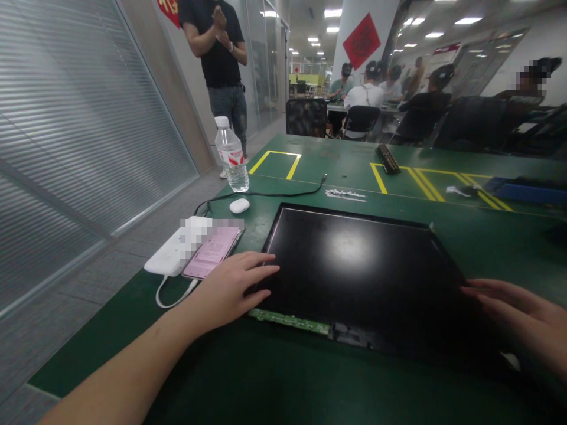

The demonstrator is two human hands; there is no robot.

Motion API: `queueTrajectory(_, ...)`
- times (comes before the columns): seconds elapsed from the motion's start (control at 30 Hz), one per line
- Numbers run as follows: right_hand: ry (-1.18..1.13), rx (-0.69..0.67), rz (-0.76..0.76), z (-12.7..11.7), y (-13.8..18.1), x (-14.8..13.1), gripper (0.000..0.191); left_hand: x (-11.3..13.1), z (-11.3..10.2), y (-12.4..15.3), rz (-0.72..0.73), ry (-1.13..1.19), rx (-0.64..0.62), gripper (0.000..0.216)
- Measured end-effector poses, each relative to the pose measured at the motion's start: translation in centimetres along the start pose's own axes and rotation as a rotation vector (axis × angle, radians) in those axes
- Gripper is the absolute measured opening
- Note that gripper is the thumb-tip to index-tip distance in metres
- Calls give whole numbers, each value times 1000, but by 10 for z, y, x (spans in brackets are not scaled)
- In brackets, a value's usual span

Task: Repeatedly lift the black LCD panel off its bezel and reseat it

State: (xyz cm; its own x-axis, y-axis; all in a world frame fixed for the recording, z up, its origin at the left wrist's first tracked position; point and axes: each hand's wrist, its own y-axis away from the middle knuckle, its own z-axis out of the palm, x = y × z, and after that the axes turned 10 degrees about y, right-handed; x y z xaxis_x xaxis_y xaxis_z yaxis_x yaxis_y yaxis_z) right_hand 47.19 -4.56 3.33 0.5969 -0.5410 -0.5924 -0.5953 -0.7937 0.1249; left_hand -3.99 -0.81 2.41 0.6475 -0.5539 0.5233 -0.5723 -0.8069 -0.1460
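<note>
A flat black screen panel (376, 277) lies on the green table, a bright reflection on its surface. Along its near edge shows a green circuit board strip (290, 320). My left hand (241, 280) rests over the panel's left edge, its fingers stretched and spread, the tips on the dark surface. At the opposite side, my right hand (522, 307) has its straight fingertips against the right edge, partly cut off by the frame. Close to my left wrist lie a phone (210, 254) with a lit pink screen and a white power bank (166, 257), joined by a white cable (162, 295).
A water bottle (233, 156), a white earbud case (240, 205) and a black cable (283, 193) lie beyond the phone. Torn scraps (345, 195), a dark ribbed strip (388, 159) and a blue tray (527, 189) are farther back. A person (219, 59) stands behind the table.
</note>
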Motion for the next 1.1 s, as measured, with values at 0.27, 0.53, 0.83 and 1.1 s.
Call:
queueTrajectory(0.27,-12,10,63,0,6,-9,49,1,-8,4,33,22,-91,38)
queueTrajectory(0.53,-17,22,50,1,6,-9,44,-6,-6,6,5,22,-74,35)
queueTrajectory(0.83,9,18,63,3,3,-5,46,-1,-11,7,30,46,-79,35)
queueTrajectory(1.1,-5,2,79,4,0,1,53,2,-10,6,0,33,-117,47)
